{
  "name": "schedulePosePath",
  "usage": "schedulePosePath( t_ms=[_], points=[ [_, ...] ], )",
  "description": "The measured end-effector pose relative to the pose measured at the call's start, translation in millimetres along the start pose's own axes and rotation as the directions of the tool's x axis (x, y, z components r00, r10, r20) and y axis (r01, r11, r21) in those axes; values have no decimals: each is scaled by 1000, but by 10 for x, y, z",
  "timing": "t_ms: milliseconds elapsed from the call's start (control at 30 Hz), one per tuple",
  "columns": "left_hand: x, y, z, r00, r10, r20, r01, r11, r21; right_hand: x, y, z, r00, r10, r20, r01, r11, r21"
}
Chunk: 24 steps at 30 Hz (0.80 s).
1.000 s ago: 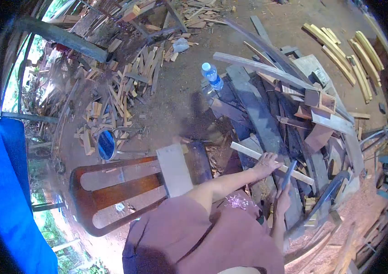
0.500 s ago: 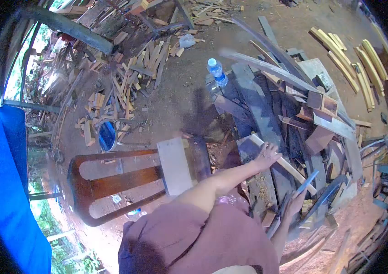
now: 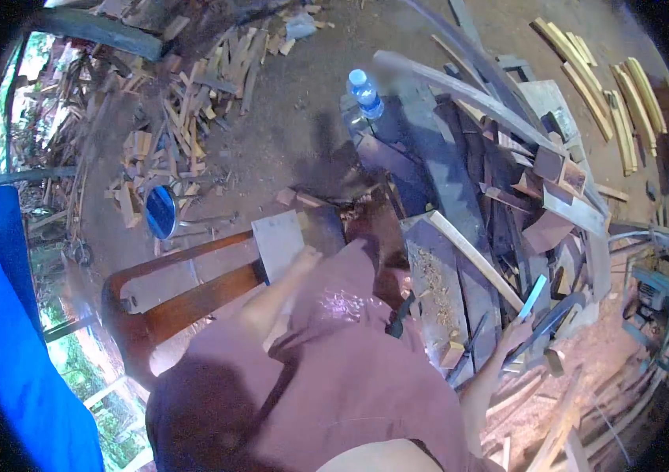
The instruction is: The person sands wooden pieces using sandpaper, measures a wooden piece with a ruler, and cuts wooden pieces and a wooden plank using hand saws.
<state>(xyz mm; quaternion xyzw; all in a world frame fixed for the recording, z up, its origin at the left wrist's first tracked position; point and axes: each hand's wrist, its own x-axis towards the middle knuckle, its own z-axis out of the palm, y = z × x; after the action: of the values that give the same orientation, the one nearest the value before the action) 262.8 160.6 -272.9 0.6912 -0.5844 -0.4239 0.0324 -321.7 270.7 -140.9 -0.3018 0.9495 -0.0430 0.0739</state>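
Note:
My right hand (image 3: pixel 515 333) is closed round a flat, light blue tool (image 3: pixel 534 296) that points up and away, beside the lower end of a pale wooden strip (image 3: pixel 476 261). This strip lies on the dark planks (image 3: pixel 460 189), with neither hand on it. Over at the chair, my left hand (image 3: pixel 308 258) is at the right edge of a pale board (image 3: pixel 278 242); its fingers are too small and blurred to make out. The board lies across the brown wooden chair (image 3: pixel 201 303).
A water bottle (image 3: pixel 366 94) stands at the planks' far left end. Wood offcuts (image 3: pixel 185 126) and a round blue-topped stool (image 3: pixel 161 212) are at the left. Yellowish strips (image 3: pixel 626 118) lie at the far right. A machine (image 3: pixel 653 295) is at the right edge.
My left hand has let go of the pale strip and moved left to the board on the chair. My right hand, still holding the blue tool, has shifted right. The view has shifted too.

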Motion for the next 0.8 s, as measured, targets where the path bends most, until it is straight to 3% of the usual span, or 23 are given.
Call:
schedulePosePath(
  t_ms=[33, 67, 167, 200, 267, 300, 367, 433, 500, 533, 567, 633, 667, 733, 767, 800],
  points=[
    [46, -301, 54, 990, 121, -73, -116, 991, 72, -72, -95, -18, 996, 4, -88, -8, 999, -42],
    [4, -189, -95, 993, 103, -62, -103, 995, 4, -152, -175, -51, 998, -2, -69, -3, 997, -74],
    [96, -101, -308, 1000, 23, -4, -23, 995, -95, -366, -538, -124, 965, -147, -216, 142, 989, -41],
    [181, -152, -284, 999, -14, 32, 18, 990, -139, -438, -679, -154, 965, -156, -209, 148, 988, -52],
    [440, -249, -171, 991, -81, 109, 108, 956, -272, -526, -1024, -190, 999, -51, -7, 50, 998, -45],
    [633, -278, -130, 983, -104, 152, 152, 922, -355, -703, -1353, -223, 968, -212, -136, 247, 910, 335],
    [881, -420, 68, 981, -64, 186, 150, 855, -496, -949, -1949, -337, 966, -257, -37, 252, 897, 364],
    [987, -50, -234, 981, 120, 150, -41, 893, -449, -1068, -2167, -228, 928, -352, 124, 244, 824, 511],
    [1122, 182, -319, 976, 36, 215, 5, 982, -189, -1121, -2392, -55, 840, -458, 290, 168, 729, 664],
    [1102, 259, -342, 981, 29, 191, 11, 979, -205, -1138, -2552, -50, 769, -504, 393, 113, 712, 693],
    [1086, 326, -450, 995, -13, 104, 33, 981, -192, -1082, -2624, 38, 756, -528, 386, 129, 699, 704],
    [969, 387, -646, 996, -79, -34, 73, 986, -147, -1114, -2716, 220, 593, -654, 470, 314, 725, 613],
    [943, 262, -629, 995, -89, -47, 81, 986, -147, -1101, -2846, 158, 581, -665, 469, 319, 716, 621],
    [842, -113, -585, 996, 91, 0, -89, 980, -176, -1056, -3148, -64, 495, -623, 605, 235, 767, 597],
    [762, -158, -644, 997, 74, -7, -74, 980, -182, -1033, -3205, -57, 480, -629, 612, 243, 765, 596],
    [676, -197, -690, 998, -55, 15, 56, 995, -83, -1008, -3253, -59, 456, -616, 642, 213, 776, 593]
  ],
)
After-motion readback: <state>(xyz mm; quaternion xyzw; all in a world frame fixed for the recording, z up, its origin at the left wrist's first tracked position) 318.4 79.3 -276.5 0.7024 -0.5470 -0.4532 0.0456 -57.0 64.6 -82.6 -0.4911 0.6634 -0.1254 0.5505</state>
